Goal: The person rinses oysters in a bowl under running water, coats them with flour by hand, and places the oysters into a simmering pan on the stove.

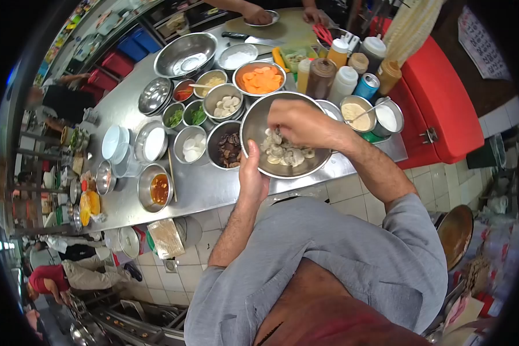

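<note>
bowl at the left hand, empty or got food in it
Partly filled: greyish pieces of food lie in the bowl, and much of its inner wall shows bare.

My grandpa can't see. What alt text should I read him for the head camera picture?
A person in a grey shirt holds a large round steel bowl with the left hand and has the right hand inside, by shiny grey pieces, maybe shrimp. Nearby are other steel bowls on a silver metal table, one with flat orange slices, and plastic squeeze bottles.
</note>
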Demonstrator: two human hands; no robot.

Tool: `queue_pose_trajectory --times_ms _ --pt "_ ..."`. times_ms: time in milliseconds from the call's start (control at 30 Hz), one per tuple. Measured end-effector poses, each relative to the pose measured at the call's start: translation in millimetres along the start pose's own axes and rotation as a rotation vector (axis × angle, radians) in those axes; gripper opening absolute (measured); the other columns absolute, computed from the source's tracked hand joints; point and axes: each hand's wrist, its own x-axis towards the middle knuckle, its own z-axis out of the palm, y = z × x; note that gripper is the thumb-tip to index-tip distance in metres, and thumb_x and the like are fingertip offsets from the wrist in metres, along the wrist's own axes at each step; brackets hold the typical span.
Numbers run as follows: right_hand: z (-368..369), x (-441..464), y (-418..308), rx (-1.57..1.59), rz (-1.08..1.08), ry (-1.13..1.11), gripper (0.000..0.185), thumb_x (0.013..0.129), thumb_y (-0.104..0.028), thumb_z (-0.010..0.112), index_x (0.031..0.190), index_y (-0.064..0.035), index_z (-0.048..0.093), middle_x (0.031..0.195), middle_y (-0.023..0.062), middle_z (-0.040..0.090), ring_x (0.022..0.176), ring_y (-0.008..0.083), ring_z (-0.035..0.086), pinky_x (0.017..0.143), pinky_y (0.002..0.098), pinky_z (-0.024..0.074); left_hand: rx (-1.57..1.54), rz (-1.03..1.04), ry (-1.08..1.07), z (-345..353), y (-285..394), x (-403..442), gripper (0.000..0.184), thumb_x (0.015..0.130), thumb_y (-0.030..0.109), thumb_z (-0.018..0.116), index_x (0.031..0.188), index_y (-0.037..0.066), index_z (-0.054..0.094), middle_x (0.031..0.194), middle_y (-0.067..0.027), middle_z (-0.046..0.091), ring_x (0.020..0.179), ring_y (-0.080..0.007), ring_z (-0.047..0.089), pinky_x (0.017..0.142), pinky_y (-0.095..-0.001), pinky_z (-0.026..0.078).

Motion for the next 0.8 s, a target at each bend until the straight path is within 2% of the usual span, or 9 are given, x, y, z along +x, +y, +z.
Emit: queue_pose_trajectory --times_ms 100,133,167,267,400,533,633,700,800 --pt "7 0 -1 -0.019 -0.063 0.146 0.014 0.070 -0.001 0.059 0.084 -0.0011 0.055 0.085 0.0127 0.052 0.084 0.0298 0.053 0.070 0.0377 0.0432 -0.032 -0.002 0.000 -1 -1 1 0.048 0.094 0.036 0.032 0.124 0.000 0.034 0.123 -0.0128 0.044 0.113 -0.0231 0.045 0.095 -0.0382 0.038" --pt "10 -4 0 -0.112 -0.110 0.017 0.013 0.072 -0.001 0.060 0.084 -0.0008 0.055 0.080 0.0127 0.052 0.079 0.0297 0.054 0.068 0.0374 0.0438 -0.021 0.000 -0.002 -2 -1 1 0.047 0.094 0.036 0.032 0.125 0.000 0.034 0.123 -0.0127 0.044 0.113 -0.0233 0.045 0.095 -0.0383 0.038" --pt "8 -4 -1 -0.111 -0.108 0.020 0.013 0.072 -0.001 0.060 0.084 -0.0008 0.055 0.080 0.0127 0.052 0.079 0.0297 0.054 0.068 0.0374 0.0438 -0.008 0.000 -0.007 -1 0 1 0.047 0.094 0.036 0.032 0.125 0.001 0.034 0.124 -0.0127 0.043 0.114 -0.0235 0.045 0.096 -0.0384 0.037" --pt "-9 2 -4 0.024 -0.139 0.307 0.014 0.072 -0.006 0.059 0.085 -0.0024 0.057 0.079 0.0116 0.056 0.076 0.0294 0.057 0.066 0.0374 0.0465 -0.014 0.029 0.006 2 0 2 0.047 0.094 0.036 0.033 0.125 0.001 0.034 0.124 -0.0127 0.043 0.114 -0.0237 0.044 0.096 -0.0388 0.037" --pt "-4 -6 -5 0.023 -0.119 0.181 0.010 0.073 -0.002 0.059 0.083 -0.0013 0.058 0.077 0.0125 0.056 0.073 0.0282 0.057 0.063 0.0351 0.0454 0.012 0.035 0.026 2 1 0 0.049 0.093 0.037 0.032 0.126 0.000 0.033 0.126 -0.0133 0.042 0.116 -0.0245 0.043 0.097 -0.0396 0.035" --pt "-16 -10 -4 0.133 -0.146 0.463 0.013 0.073 -0.002 0.061 0.086 0.0004 0.060 0.076 0.0108 0.059 0.071 0.0270 0.058 0.063 0.0345 0.0456 -0.005 0.072 0.048 8 2 -1 0.052 0.093 0.040 0.031 0.127 0.000 0.032 0.126 -0.0138 0.042 0.116 -0.0249 0.043 0.097 -0.0396 0.035" --pt "-16 -20 6 0.066 -0.179 0.258 0.013 0.073 0.000 0.061 0.085 0.0000 0.060 0.078 0.0107 0.060 0.071 0.0251 0.058 0.063 0.0299 0.0453 -0.024 0.079 0.063 1 5 -3 0.053 0.093 0.041 0.031 0.127 0.000 0.032 0.127 -0.0145 0.041 0.116 -0.0254 0.042 0.098 -0.0398 0.035" --pt "-21 -28 10 0.054 -0.209 0.372 0.013 0.073 -0.001 0.062 0.086 -0.0006 0.061 0.078 0.0101 0.060 0.072 0.0205 0.058 0.064 0.0254 0.0440 -0.028 0.105 0.075 1 9 -4 0.055 0.092 0.042 0.032 0.128 0.000 0.031 0.126 -0.0150 0.041 0.116 -0.0261 0.042 0.097 -0.0398 0.035" --pt "-36 -51 9 0.420 0.098 0.532 0.012 0.075 -0.001 0.063 0.086 0.0000 0.061 0.081 0.0060 0.060 0.073 0.0122 0.055 0.066 0.0228 0.0426 -0.019 0.171 0.172 -9 19 -17 0.054 0.092 0.041 0.033 0.126 -0.001 0.032 0.124 -0.0156 0.043 0.114 -0.0252 0.044 0.096 -0.0393 0.037"
